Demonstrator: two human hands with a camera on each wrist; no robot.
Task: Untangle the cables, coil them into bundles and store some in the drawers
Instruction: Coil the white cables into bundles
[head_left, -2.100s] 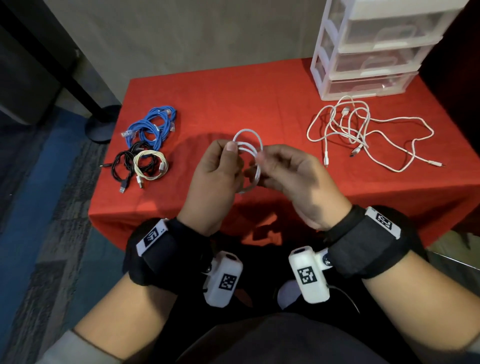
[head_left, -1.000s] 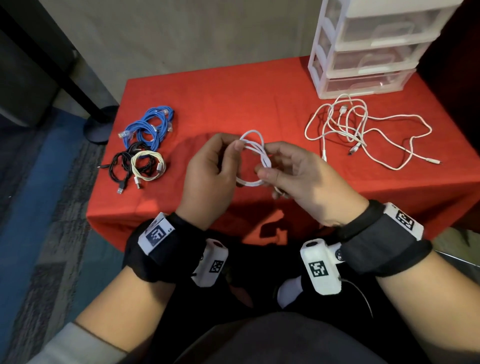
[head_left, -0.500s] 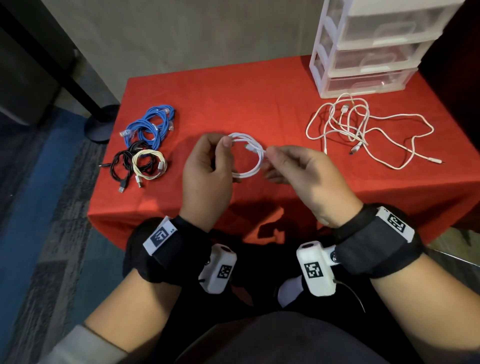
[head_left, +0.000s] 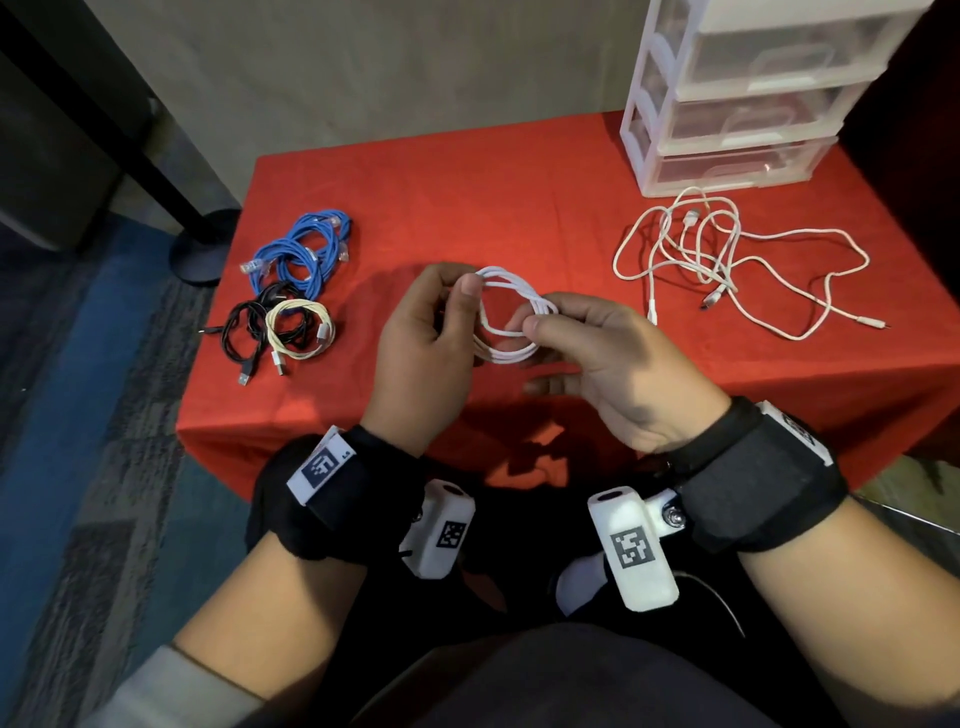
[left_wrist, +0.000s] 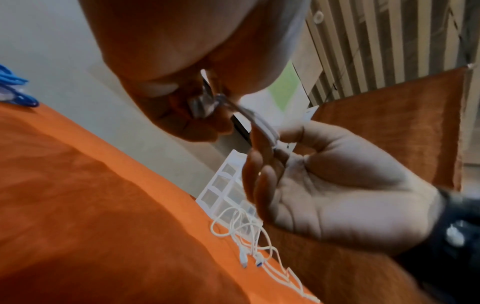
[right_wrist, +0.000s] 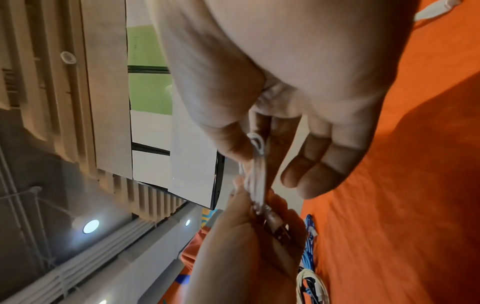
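Coil nearly bundled, mid-frame.
Both our hands, left hand (head_left: 426, 343) and right hand (head_left: 613, 358), pinch the white cable coil (head_left: 511, 325); slack pinch risks loops springing apart.

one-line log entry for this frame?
step: coiling | left hand: pinches white cable coil | right hand: pinches same coil | white cable tangle: loose on table | drawers: shut

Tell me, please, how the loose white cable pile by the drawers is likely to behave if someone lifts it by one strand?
The white cable pile would probably hang limp, since its thin strands lie in slack curves on the red cloth. It likely comes up as a clump, because the loops cross one another. It seems light, so the plug ends would probably swing.
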